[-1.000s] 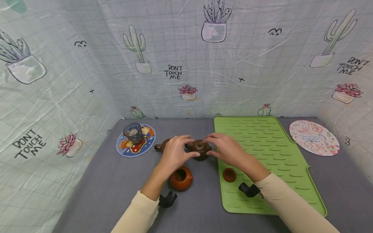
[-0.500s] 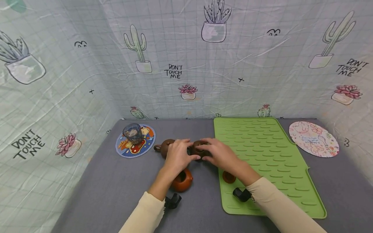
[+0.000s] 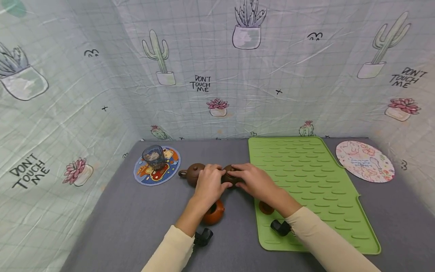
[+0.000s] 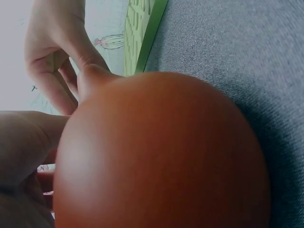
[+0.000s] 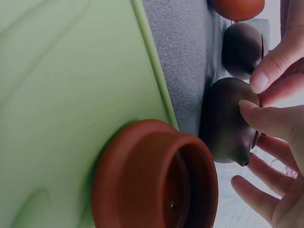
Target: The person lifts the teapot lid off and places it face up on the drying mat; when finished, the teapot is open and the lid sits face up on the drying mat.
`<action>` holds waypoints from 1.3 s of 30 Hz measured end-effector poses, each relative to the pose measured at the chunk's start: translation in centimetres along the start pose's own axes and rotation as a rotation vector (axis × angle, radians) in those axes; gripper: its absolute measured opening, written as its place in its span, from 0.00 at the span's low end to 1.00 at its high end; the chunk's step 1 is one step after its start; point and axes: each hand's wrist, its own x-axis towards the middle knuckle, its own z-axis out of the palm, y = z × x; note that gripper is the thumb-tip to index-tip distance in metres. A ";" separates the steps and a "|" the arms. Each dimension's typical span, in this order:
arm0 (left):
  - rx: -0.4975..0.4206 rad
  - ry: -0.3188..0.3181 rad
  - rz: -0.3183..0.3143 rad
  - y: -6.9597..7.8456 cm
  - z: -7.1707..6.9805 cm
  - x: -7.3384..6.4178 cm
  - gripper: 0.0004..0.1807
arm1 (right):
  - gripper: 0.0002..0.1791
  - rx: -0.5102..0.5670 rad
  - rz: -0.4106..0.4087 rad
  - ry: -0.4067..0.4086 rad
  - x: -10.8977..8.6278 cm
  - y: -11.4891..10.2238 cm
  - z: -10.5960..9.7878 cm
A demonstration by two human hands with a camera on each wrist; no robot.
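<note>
Both hands are at the right-hand dark brown teapot (image 5: 223,118), which the fingers partly cover in the head view. My left hand (image 3: 209,184) holds its left side with curled thumb and fingers. From the right, my right hand (image 3: 257,181) curls round it, its thumb on the near side and index finger over the lid. A second brown teapot (image 3: 193,175) stands to the left, partly behind my left hand. Beneath my left wrist sits a lidless orange-brown teapot (image 3: 213,214), filling much of the left wrist view (image 4: 166,156).
An orange-brown lid (image 5: 137,180) lies upside down on the green ridged mat (image 3: 306,189), below my right forearm. At back left a dark glass (image 3: 153,156) stands on a blue patterned coaster (image 3: 144,177). A pink floral round mat (image 3: 365,161) lies at right.
Both hands have closed in on the right-hand brown teapot; the right hand has moved left and down. More of the second brown teapot shows now. The other things stay put.
</note>
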 end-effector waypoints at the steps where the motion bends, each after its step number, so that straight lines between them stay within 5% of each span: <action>1: -0.003 0.000 -0.002 0.0 0.0 0.0 0.25 | 0.26 -0.004 -0.001 0.004 0.0 0.0 0.0; 39: -0.129 -0.068 -0.008 -0.8 -0.4 0.3 0.21 | 0.24 0.021 0.041 0.027 0.8 -0.1 0.2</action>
